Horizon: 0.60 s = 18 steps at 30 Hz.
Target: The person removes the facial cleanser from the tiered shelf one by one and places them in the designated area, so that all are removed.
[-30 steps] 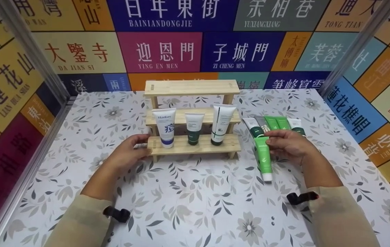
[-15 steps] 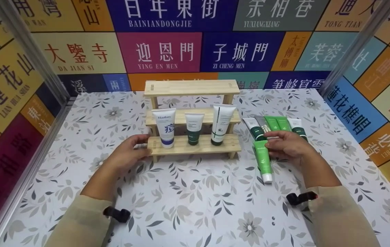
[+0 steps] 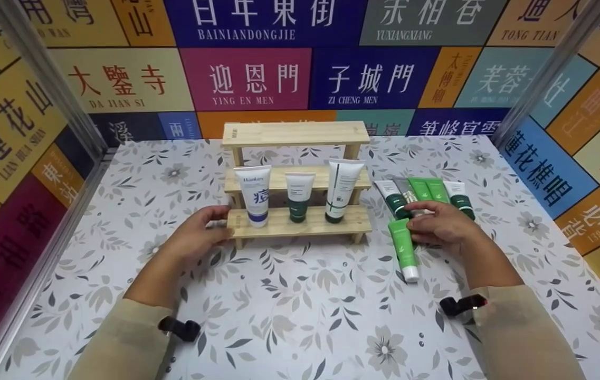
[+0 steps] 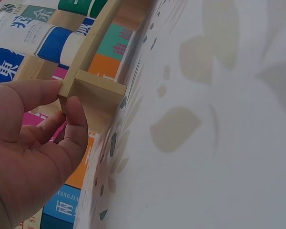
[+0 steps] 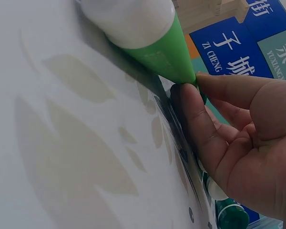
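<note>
My left hand (image 3: 198, 234) pinches the left end of the bottom tier of a stepped wooden display rack (image 3: 300, 231); the left wrist view shows thumb and finger at the wooden edge (image 4: 93, 83). On that tier stand a white tube with a blue cap (image 3: 255, 196), a white and dark green tube (image 3: 298, 198) and a taller white tube with a dark cap (image 3: 343, 190). To the right of the rack, my right hand (image 3: 442, 226) pinches the flat end of a green squeeze tube (image 3: 404, 250), its white cap pointing toward me. In the right wrist view this green tube (image 5: 167, 55) is close to the tabletop.
Beyond my right hand lie several more tubes: a white and green one (image 3: 393, 200), a grey one partly hidden, green ones (image 3: 427, 190) and another white and green one (image 3: 459, 199). A floral cloth (image 3: 300, 316) covers the table. Printed panels (image 3: 244, 79) wall it in.
My right hand and the green tube have shifted slightly toward me, uncovering more of the tubes behind. My left hand and the rack stay put.
</note>
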### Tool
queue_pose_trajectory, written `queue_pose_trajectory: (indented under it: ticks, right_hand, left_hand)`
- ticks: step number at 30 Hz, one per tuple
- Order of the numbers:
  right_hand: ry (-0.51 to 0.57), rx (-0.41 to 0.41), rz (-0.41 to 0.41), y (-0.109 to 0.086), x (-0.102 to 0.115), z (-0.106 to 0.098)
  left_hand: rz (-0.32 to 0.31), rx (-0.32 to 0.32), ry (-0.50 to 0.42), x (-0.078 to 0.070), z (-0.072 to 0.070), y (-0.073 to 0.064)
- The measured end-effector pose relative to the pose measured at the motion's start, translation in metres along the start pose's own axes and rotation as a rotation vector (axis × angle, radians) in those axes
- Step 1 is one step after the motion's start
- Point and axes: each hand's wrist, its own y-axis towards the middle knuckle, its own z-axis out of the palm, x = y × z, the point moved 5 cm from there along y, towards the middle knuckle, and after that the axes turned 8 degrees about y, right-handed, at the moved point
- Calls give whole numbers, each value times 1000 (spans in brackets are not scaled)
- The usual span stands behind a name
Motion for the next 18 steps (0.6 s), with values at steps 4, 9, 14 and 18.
queue_pose_trajectory:
  ticks: [4, 9, 14, 18]
  right_hand:
    - [-19, -10, 22, 0, 2, -2]
    - [-25, -36, 46, -2, 3, -8]
    - [-4, -29, 25, -2, 4, -10]
    - [1, -26, 19, -3, 4, -11]
  left_hand:
    - [0, 0, 14, 0, -1, -1]
    - [-4, -4, 19, -1, 0, -1]
    - [1, 9, -13, -2, 1, -3]
    - [-1, 15, -22, -2, 2, -4]
